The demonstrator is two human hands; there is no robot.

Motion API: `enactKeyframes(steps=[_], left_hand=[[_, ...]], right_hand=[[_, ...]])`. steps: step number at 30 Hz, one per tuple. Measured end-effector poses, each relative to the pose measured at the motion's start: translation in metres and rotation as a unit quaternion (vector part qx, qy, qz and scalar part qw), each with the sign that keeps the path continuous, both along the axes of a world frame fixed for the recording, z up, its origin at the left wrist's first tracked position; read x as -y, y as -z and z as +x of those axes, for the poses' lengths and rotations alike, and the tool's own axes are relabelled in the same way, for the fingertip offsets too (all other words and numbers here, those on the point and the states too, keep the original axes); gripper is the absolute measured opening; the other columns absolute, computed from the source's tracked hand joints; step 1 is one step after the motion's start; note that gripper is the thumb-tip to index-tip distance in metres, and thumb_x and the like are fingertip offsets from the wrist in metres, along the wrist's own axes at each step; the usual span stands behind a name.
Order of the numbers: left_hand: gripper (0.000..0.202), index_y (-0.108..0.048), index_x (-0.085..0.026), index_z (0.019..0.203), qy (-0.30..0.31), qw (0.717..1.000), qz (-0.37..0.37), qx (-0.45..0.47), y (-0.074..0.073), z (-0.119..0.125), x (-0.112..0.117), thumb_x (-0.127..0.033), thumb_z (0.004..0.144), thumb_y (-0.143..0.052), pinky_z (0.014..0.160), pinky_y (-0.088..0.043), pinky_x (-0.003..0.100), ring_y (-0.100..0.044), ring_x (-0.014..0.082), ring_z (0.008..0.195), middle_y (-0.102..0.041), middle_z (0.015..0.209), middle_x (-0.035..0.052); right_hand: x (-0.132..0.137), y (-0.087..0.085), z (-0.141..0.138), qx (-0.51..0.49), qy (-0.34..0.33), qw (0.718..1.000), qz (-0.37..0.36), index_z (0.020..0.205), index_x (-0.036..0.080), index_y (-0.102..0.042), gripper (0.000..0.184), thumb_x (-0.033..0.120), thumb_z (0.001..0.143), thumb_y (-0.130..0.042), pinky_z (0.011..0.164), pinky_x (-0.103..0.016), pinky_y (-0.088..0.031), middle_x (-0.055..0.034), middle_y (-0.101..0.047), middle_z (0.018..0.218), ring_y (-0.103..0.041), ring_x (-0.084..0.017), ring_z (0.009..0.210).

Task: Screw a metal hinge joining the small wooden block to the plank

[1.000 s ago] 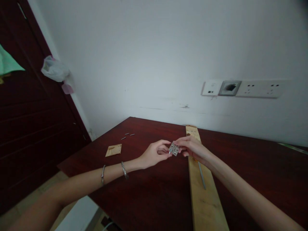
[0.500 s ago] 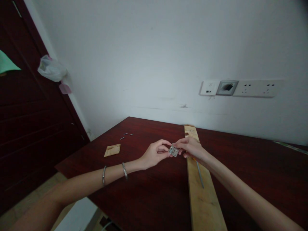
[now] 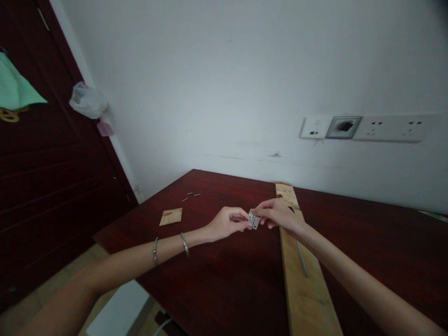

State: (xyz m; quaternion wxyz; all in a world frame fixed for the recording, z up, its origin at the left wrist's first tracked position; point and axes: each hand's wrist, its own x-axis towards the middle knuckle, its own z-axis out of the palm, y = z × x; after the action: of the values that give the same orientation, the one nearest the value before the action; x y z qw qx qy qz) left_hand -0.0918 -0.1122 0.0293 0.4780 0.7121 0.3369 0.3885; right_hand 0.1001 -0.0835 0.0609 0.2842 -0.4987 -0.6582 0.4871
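Observation:
A small metal hinge (image 3: pixel 254 220) with screw holes is held up above the dark red table, its leaves spread apart. My left hand (image 3: pixel 228 224) pinches its left edge between thumb and fingers. From the other side, my right hand (image 3: pixel 276 215) grips the hinge's right edge with closed fingertips. Below my right hand lies a long wooden board (image 3: pixel 308 294), with a thin metal rod (image 3: pixel 302 259) resting on it, its upper end hidden by the hand and wrist.
Several short metal pins lie at the table's far left, one of them a pin (image 3: pixel 185 199) nearest the small wooden plate (image 3: pixel 171 216). The table (image 3: pixel 238 284) meets a white wall with a socket panel (image 3: pixel 364 128). A white box (image 3: pixel 119 310) stands below the left edge.
The whole view has shifted slightly, so everything sits a little further right. Both hands keep hold of the hinge, which has tilted a little.

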Motion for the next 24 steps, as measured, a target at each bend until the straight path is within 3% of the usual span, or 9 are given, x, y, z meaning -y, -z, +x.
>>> enactKeyframes(steps=[5,8,11,13,16,20,24], left_hand=[[0.009,-0.07,-0.013,0.078,-0.044,0.992,0.114,-0.023,-0.011,-0.012,-0.008,-0.022,0.076,-0.07,0.08,-0.049,0.029,-0.062,0.016,0.089,-0.067,0.097,0.0079],[0.012,-0.07,-0.012,0.08,-0.085,0.992,0.093,0.007,-0.019,-0.028,-0.021,-0.024,0.077,-0.069,0.08,-0.048,0.03,-0.062,0.0156,0.087,-0.067,0.096,0.0087],[0.018,-0.069,-0.011,0.087,-0.128,0.99,0.061,0.003,-0.024,-0.059,-0.049,-0.026,0.079,-0.065,0.077,-0.049,0.03,-0.062,0.0149,0.08,-0.069,0.086,0.0083],[0.018,-0.069,-0.01,0.088,-0.201,0.974,0.089,-0.053,-0.025,-0.09,-0.077,-0.025,0.079,-0.064,0.076,-0.049,0.028,-0.061,0.0145,0.079,-0.069,0.085,0.008],[0.016,-0.069,-0.01,0.087,-0.317,0.922,0.104,-0.196,-0.019,-0.144,-0.12,-0.023,0.082,-0.06,0.077,-0.047,0.026,-0.06,0.0143,0.081,-0.069,0.086,0.0062],[0.014,-0.066,-0.008,0.084,-0.363,0.888,0.044,-0.279,0.0,-0.211,-0.159,-0.021,0.085,-0.06,0.073,-0.05,0.029,-0.06,0.0151,0.077,-0.065,0.08,0.004],[0.028,-0.06,-0.012,0.109,-0.375,0.858,-0.012,-0.35,0.022,-0.253,-0.177,-0.032,0.09,-0.058,0.077,-0.053,0.036,-0.061,0.0206,0.093,-0.061,0.11,0.0065]], right_hand=[[-0.009,0.003,-0.012,0.033,-0.027,0.999,-0.006,0.069,0.012,-0.071,0.014,0.025,0.072,-0.067,0.042,-0.013,-0.04,-0.0031,-0.066,0.061,-0.053,-0.006,0.05],[-0.02,0.01,-0.026,0.055,-0.035,0.998,-0.011,0.07,0.012,-0.071,0.015,0.025,0.075,-0.065,0.04,-0.013,-0.039,-0.0023,-0.064,0.058,-0.053,-0.006,0.049],[-0.032,0.018,-0.044,0.06,-0.046,0.997,-0.014,0.072,0.011,-0.071,0.016,0.026,0.076,-0.064,0.039,-0.014,-0.038,-0.001,-0.061,0.054,-0.051,-0.006,0.047],[-0.04,0.025,-0.059,0.062,-0.054,0.997,-0.011,0.073,0.012,-0.072,0.017,0.026,0.077,-0.064,0.038,-0.014,-0.036,0.001,-0.057,0.049,-0.048,-0.005,0.043],[-0.052,0.038,-0.083,0.065,-0.061,0.996,0.001,0.074,0.011,-0.073,0.017,0.025,0.079,-0.064,0.033,-0.014,-0.026,0.0058,-0.045,0.039,-0.036,-0.003,0.036],[-0.065,0.059,-0.119,0.076,-0.061,0.995,0.001,0.079,0.011,-0.074,0.018,0.024,0.082,-0.063,0.032,-0.017,-0.023,0.0081,-0.039,0.037,-0.029,-0.002,0.032],[-0.072,0.071,-0.15,0.1,-0.073,0.992,0.006,0.084,0.011,-0.072,0.02,0.027,0.086,-0.061,0.036,-0.017,-0.032,0.0077,-0.043,0.043,-0.034,-0.003,0.034]])
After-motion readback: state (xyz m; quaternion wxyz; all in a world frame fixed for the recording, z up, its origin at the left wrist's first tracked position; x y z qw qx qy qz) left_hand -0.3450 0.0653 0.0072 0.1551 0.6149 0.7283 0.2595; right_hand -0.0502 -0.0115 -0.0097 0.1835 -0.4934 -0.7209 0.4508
